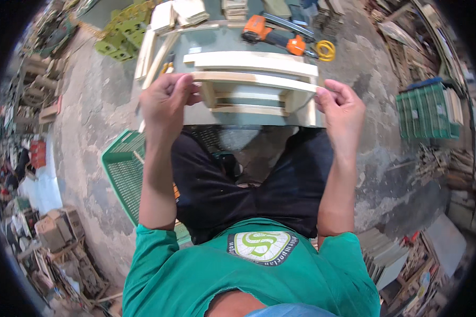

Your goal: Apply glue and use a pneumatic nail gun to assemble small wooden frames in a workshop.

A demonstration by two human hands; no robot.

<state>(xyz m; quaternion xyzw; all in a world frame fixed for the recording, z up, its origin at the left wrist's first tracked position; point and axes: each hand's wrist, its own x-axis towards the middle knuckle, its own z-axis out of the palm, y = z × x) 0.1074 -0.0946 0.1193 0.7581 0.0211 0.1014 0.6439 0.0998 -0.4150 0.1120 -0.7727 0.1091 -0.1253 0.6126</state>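
A pale wooden slat (248,78) spans the space between my two hands, over the front of a small wooden frame (296,100). My left hand (166,103) has its thumb and fingers closed on the slat's left end. At the right end, my right hand (342,111) pinches the slat between thumb and fingers. The frame stands on a grey worktable (193,117), with a thicker bar (254,62) along its far side and lower rails showing beneath the slat. Whether the slat rests on the frame, I cannot tell.
An orange and black nail gun (274,38) with a yellow coiled hose (326,51) lies at the table's back right. Stacked wood pieces (190,11) and long strips (149,53) sit at the back left. A green plastic crate (122,164) stands left of my legs.
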